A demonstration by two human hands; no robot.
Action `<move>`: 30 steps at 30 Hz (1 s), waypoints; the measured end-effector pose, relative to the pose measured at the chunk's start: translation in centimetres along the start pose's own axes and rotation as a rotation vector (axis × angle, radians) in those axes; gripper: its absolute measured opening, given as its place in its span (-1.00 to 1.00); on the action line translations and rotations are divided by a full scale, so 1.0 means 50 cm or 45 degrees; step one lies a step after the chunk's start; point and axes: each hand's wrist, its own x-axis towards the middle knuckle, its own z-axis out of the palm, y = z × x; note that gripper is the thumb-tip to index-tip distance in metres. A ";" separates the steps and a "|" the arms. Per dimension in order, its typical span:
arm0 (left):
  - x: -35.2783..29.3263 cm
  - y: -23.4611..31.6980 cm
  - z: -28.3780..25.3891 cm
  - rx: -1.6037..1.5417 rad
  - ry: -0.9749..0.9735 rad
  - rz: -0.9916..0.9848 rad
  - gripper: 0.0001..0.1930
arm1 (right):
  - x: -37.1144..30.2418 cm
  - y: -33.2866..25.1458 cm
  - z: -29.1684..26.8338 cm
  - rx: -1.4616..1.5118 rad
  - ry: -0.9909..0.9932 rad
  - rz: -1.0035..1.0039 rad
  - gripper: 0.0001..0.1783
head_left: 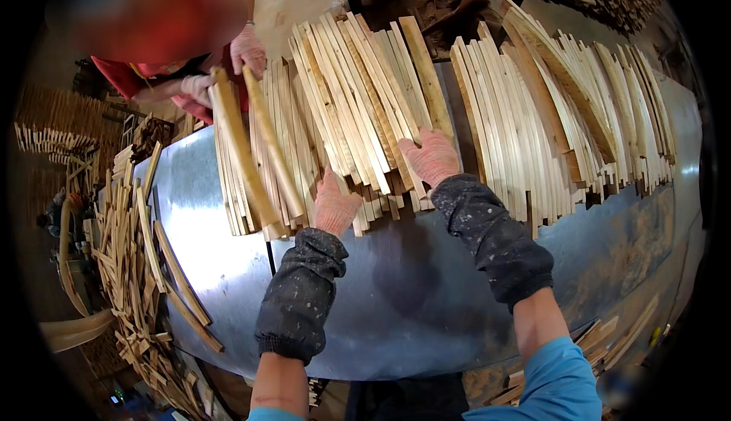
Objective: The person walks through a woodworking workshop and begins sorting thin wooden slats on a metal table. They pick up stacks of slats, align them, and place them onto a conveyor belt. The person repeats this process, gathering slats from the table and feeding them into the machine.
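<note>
Light wooden strips lie side by side on a metal table, and a raised batch of strips (354,109) rests on other strips in the middle. My left hand (337,204), in a pink knit glove, is at the near left edge of this batch, its index finger stretched along the wood. At the batch's near right side, my gloved right hand (432,158) has its fingers bent round a wooden strip (407,147); its fingertips are partly hidden. Dark speckled sleeve covers wrap both my forearms.
Across the table (365,291), a person in red holds two wooden strips (247,162) with gloved hands (247,49). More strips (502,124) with some bowed pieces lie at the right. A heap of loose strips (126,253) stands left of the table.
</note>
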 end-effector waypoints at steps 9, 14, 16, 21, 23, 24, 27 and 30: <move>-0.242 -0.118 0.094 -0.275 -0.056 0.111 0.07 | -0.277 0.083 -0.046 0.114 -0.199 0.045 -0.22; -0.440 -0.191 0.078 -0.535 -0.340 -0.029 -0.04 | -0.497 0.170 -0.049 0.206 -0.444 0.156 -0.08; -0.447 -0.258 0.081 -1.165 -0.593 -0.062 -0.20 | -0.499 0.173 -0.062 0.332 -0.533 0.087 -0.07; -0.284 -0.277 0.113 -1.447 -0.554 -0.106 -0.45 | -0.408 0.182 0.006 0.739 -0.446 0.061 -0.02; -0.250 -0.206 0.113 -1.870 -0.516 -0.221 -0.46 | -0.394 0.172 0.051 0.815 -0.365 0.195 0.03; -0.245 -0.201 0.115 -1.770 -0.532 -0.221 -0.46 | -0.403 0.155 0.054 0.719 -0.330 0.247 0.06; -0.273 -0.216 0.113 -1.571 -0.592 -0.229 -0.42 | -0.456 0.164 0.075 0.809 -0.274 0.277 0.11; -0.366 -0.239 0.088 -1.583 -0.672 -0.211 -0.37 | -0.577 0.150 0.052 1.100 -0.268 0.314 0.04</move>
